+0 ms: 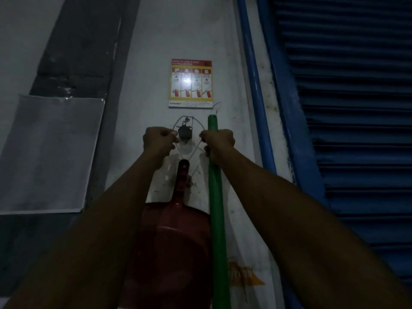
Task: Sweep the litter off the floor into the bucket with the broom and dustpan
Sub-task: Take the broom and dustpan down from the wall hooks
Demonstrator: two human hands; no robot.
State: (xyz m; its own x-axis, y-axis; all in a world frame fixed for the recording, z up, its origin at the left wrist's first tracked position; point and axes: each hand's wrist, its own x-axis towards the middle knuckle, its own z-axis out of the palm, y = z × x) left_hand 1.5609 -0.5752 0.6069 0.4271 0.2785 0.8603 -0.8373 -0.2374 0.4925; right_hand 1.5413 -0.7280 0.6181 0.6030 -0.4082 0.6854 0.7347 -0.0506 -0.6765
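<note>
Up on the wall, the left hand point(158, 141) pinches the thin wire loop point(193, 150) holding the red plastic dustpan point(178, 221); the right hand point(219, 142) pinches wire too, fingers curled round the green broom handle point(215, 197). Snagged wire could drop the dustpan.

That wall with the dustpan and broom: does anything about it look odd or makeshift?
Slightly. The red plastic dustpan hangs from a loop of thin wire over a dark wall hook, not directly. Both hands, left hand and right hand, pinch that wire; the right also holds the green broom handle.
</note>
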